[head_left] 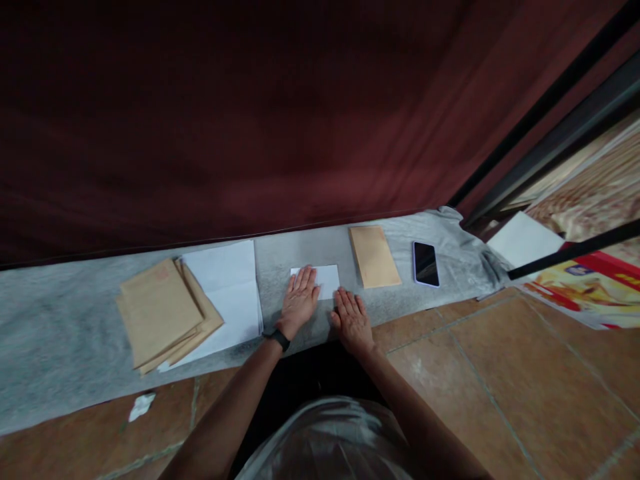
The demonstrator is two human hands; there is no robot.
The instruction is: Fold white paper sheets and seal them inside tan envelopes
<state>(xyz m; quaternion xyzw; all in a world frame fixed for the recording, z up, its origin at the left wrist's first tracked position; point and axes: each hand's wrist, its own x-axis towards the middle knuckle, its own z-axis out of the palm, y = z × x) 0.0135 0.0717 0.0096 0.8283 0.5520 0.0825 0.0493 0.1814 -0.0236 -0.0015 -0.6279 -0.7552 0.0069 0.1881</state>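
A small white rectangle of paper (329,280), seemingly folded, lies on the grey cloth in front of me. My left hand (301,297) rests flat on its left part, fingers stretched out, a dark band at the wrist. By the paper's lower right corner, my right hand (353,320) lies flat with its fingers extended; whether its fingertips touch the paper I cannot tell. Just right of the paper is a single brown envelope (376,259). To the left, a stack of white sheets (233,287) is partly covered by a pile of brown envelopes (160,310).
A phone (425,264) lies at the right on the grey cloth (60,327). Behind hangs a dark red curtain (280,133). Dark metal bars and a colourful printed box (590,287) stand at the far right. A crumpled white tissue (141,406) is on the tiled floor.
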